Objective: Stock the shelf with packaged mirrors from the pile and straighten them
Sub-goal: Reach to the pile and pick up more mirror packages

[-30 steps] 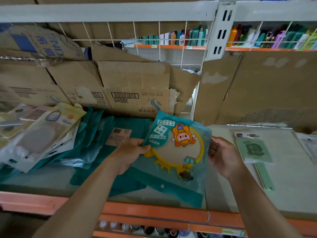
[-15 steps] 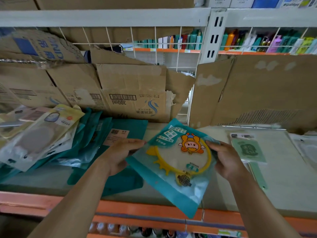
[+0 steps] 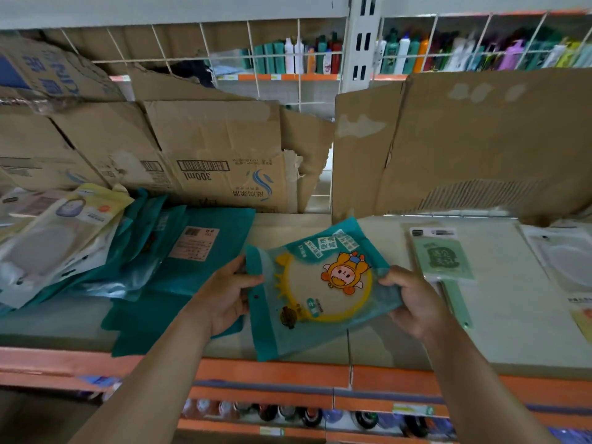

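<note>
I hold a packaged mirror (image 3: pixel 317 290) in a teal bag over the front of the shelf (image 3: pixel 528 331); it has a yellow ring frame and a cartoon figure, and it is tilted. My left hand (image 3: pixel 224 299) grips its left edge, thumb on top. My right hand (image 3: pixel 413 302) grips its right edge. A pile of teal packaged mirrors (image 3: pixel 166 251) lies on the shelf to the left, partly under my left hand. A green hand mirror in its pack (image 3: pixel 443 257) lies flat on the shelf just right of my right hand.
Pale mirror packs (image 3: pixel 54 238) are stacked at far left. Flattened cardboard boxes (image 3: pixel 224 161) line the back of the shelf, with a wire grid (image 3: pixel 256 59) above. Another white pack (image 3: pixel 563 261) lies at the far right. The orange shelf edge (image 3: pixel 272 373) runs below my hands.
Both hands turned the held mirror pack clockwise and carried it rightward, away from the teal pile and closer to the green hand mirror.
</note>
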